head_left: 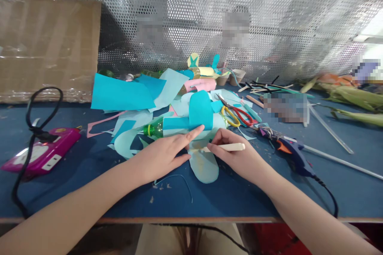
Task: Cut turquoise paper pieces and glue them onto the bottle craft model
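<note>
A green plastic bottle (154, 130) wrapped in light and bright blue paper lies on its side in front of me, cap to the left. From its middle a pale blue rounded paper flap (206, 169) reaches toward me, and a bright blue flap (201, 107) stands on the far side. My left hand (172, 149) lies open, fingers stretched, against the bottle and the pale flap's edge. My right hand (230, 147) grips a cream-coloured marker (235, 147), its tip end over the pale flap near the bottle.
Yellow-and-red-handled scissors (236, 116) and a blue glue gun (295, 155) lie on the right. At left are a magenta power strip (50, 151), black cable and cardboard (49, 51). Paper scraps (122, 92) surround the bottle; corn husks (353, 97) lie far right, before a perforated metal screen (191, 4).
</note>
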`<state>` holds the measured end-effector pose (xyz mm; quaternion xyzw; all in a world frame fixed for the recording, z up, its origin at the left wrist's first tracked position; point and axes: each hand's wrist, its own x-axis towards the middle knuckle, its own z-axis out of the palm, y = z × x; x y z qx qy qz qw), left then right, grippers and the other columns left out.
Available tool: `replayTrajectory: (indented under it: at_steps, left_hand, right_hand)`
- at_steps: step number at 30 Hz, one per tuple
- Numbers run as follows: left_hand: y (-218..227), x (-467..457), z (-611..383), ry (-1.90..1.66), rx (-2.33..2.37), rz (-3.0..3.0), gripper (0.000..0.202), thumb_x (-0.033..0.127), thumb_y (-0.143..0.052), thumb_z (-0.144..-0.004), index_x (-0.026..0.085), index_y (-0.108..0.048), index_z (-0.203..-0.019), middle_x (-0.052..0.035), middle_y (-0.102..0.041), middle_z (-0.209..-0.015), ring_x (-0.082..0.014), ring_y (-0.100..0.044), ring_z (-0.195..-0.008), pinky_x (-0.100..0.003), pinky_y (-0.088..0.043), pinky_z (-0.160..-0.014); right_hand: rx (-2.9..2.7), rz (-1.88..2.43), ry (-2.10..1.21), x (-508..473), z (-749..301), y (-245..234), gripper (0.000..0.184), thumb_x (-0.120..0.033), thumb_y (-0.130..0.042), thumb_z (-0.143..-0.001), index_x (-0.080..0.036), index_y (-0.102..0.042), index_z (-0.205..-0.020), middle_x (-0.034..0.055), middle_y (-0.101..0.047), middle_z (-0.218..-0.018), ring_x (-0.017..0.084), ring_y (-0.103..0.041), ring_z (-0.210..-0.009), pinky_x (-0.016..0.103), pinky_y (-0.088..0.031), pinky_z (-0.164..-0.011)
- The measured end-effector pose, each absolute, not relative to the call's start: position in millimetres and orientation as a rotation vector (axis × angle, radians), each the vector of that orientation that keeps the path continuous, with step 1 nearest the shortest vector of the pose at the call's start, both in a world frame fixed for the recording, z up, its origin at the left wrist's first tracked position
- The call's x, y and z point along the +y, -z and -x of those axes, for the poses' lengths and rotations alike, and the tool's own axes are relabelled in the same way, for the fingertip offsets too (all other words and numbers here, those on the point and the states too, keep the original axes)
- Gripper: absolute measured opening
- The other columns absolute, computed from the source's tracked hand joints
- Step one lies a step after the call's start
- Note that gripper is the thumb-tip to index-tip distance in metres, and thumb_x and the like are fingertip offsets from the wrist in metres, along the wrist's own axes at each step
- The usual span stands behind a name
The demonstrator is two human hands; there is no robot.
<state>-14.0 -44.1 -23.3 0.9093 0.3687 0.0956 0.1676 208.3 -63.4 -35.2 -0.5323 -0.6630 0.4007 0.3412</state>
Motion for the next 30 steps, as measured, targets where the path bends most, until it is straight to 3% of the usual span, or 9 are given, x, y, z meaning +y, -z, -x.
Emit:
replayTrajectory:
  at_steps: [8, 13, 16, 19, 23, 25, 30]
  left_hand:
    - [20, -46, 15, -0.260, 1.057, -2.564, 0.075, 0.031, -0.051, -0.093, 0.039, -0.005, -0.151, -0.0025, -0.064, -0.112, -0.0192, -0.065, -0.086, -0.026, -0.049, -0.067]
    - [19, -50, 21, -0.280, 1.010, -2.628, 0.082, 0.040, -0.062, -0.086, 0.035, -0.012, -0.151, -0.0071, -0.062, -0.121, -0.0252, -0.065, -0.100, -0.033, -0.054, -0.076]
    - [18, -61, 28, -0.372, 0.997, -2.744, 0.071, 0.047, -0.062, -0.085, 0.027, -0.031, -0.146, -0.0126, -0.057, -0.130, -0.0285, -0.064, -0.105, -0.037, -0.055, -0.079]
    - [10, -81, 35, -0.478, 1.054, -2.875, 0.053, 0.045, -0.055, -0.090, 0.024, -0.046, -0.138, -0.0138, -0.056, -0.132, -0.0258, -0.067, -0.098, -0.036, -0.057, -0.077]
    - [-12, -98, 52, -0.817, 1.292, -2.834, 0.027, 0.036, -0.049, -0.094, 0.023, -0.068, -0.106, -0.0067, -0.070, -0.103, -0.0190, -0.068, -0.089, -0.029, -0.056, -0.078]
    - [-22, -93, 67, -0.895, 1.576, -2.643, 0.029, 0.042, -0.047, -0.092, 0.024, -0.070, -0.097, -0.0051, -0.072, -0.099, -0.0218, -0.068, -0.091, -0.034, -0.055, -0.083]
    - [-23, -60, 106, -0.714, 1.852, -2.070, 0.051, 0.060, -0.048, -0.077, 0.023, -0.066, -0.106, -0.0094, -0.067, -0.121, -0.0304, -0.067, -0.102, -0.042, -0.054, -0.088]
  right_hand:
    - [-1.749, 1.397, -0.998, -63, -208, 30, 0.023, -0.037, -0.056, -0.081, -0.022, -0.045, -0.067, -0.0052, -0.047, -0.056, 0.012, -0.040, -0.053, 0.025, -0.032, -0.051]
    - [-1.755, 1.372, -1.006, -61, -209, 34, 0.023, -0.039, -0.054, -0.083, -0.022, -0.049, -0.069, -0.0042, -0.051, -0.054, 0.012, -0.043, -0.050, 0.026, -0.034, -0.050]
    - [-1.756, 1.343, -1.033, -60, -210, 36, 0.020, -0.039, -0.052, -0.084, -0.021, -0.057, -0.075, -0.0025, -0.057, -0.055, 0.014, -0.050, -0.051, 0.026, -0.038, -0.051]
    - [-1.763, 1.306, -1.059, -60, -209, 34, 0.028, -0.039, -0.045, -0.085, -0.022, -0.059, -0.069, 0.0005, -0.061, -0.058, 0.017, -0.054, -0.056, 0.029, -0.041, -0.055]
    - [-1.715, 1.282, -1.107, -63, -208, 29, 0.036, -0.045, -0.039, -0.086, -0.023, -0.057, -0.064, 0.0024, -0.062, -0.058, 0.018, -0.054, -0.060, 0.030, -0.042, -0.057]
    - [-1.700, 1.290, -1.123, -64, -207, 28, 0.035, -0.046, -0.039, -0.084, -0.022, -0.054, -0.063, 0.0026, -0.062, -0.057, 0.018, -0.053, -0.059, 0.031, -0.042, -0.058]
    - [-1.566, 1.321, -1.066, -65, -208, 28, 0.037, -0.047, -0.043, -0.085, -0.022, -0.052, -0.060, 0.0009, -0.055, -0.051, 0.017, -0.051, -0.054, 0.029, -0.040, -0.054]
